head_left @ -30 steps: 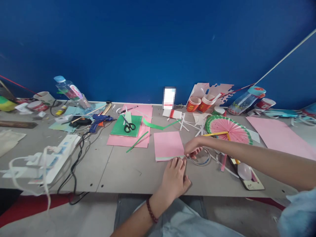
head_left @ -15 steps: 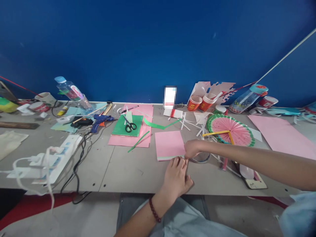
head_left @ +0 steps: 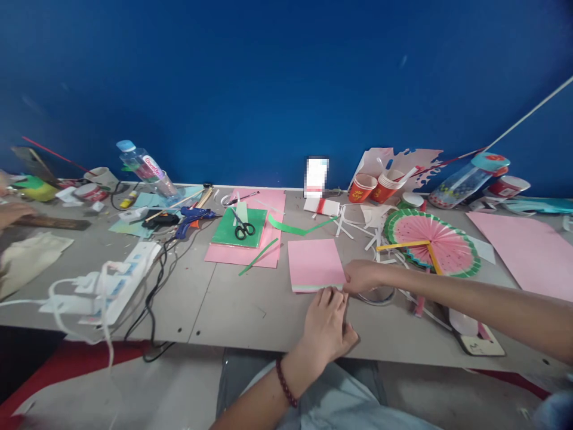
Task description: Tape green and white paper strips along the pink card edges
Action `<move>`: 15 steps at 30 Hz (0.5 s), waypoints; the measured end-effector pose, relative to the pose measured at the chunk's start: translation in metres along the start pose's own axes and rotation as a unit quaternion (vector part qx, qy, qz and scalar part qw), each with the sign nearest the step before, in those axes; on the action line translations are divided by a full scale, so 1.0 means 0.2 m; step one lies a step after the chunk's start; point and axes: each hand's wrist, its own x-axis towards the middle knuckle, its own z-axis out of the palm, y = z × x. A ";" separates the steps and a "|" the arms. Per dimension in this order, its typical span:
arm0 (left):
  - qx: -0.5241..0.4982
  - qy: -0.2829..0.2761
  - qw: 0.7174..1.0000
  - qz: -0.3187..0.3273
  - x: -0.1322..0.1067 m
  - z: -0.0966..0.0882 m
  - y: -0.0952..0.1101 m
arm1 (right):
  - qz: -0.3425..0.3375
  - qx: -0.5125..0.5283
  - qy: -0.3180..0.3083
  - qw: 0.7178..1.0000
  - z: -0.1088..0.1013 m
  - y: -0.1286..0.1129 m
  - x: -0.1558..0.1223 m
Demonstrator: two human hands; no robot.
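A square of pink paper [head_left: 316, 261] lies flat on the table in front of me, a thin pale green band running along its near edge. My left hand [head_left: 329, 322], a dark red bead bracelet at its wrist, has its bent fingers closed on that near edge, toward the right corner. At the paper's right side, my right hand [head_left: 362, 276] pinches the same corner; its fingertips are partly hidden. To the right of my hands is a watermelon-patterned paper fan [head_left: 452, 245] with yellow sticks. A clear roll of tape [head_left: 378, 297] sits partly under my right forearm.
Scissors [head_left: 244, 228] rest on a green paper pack [head_left: 224, 236]. Farther left are a blue glue gun [head_left: 192, 220], a white power strip [head_left: 129, 280] with cables, and a bottle [head_left: 147, 170]. Red paper cups [head_left: 362, 188] stand behind. Another person's hand [head_left: 13, 209] shows at the left edge.
The whole view has shifted, so the table's things appear farther right. Another person's hand has come into view at the left. Both my hands keep their places on the pink paper.
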 end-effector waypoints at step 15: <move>-0.012 -0.006 1.000 0.001 0.00 -0.01 0.00 | 0.014 -0.036 0.062 0.997 0.06 0.01 0.01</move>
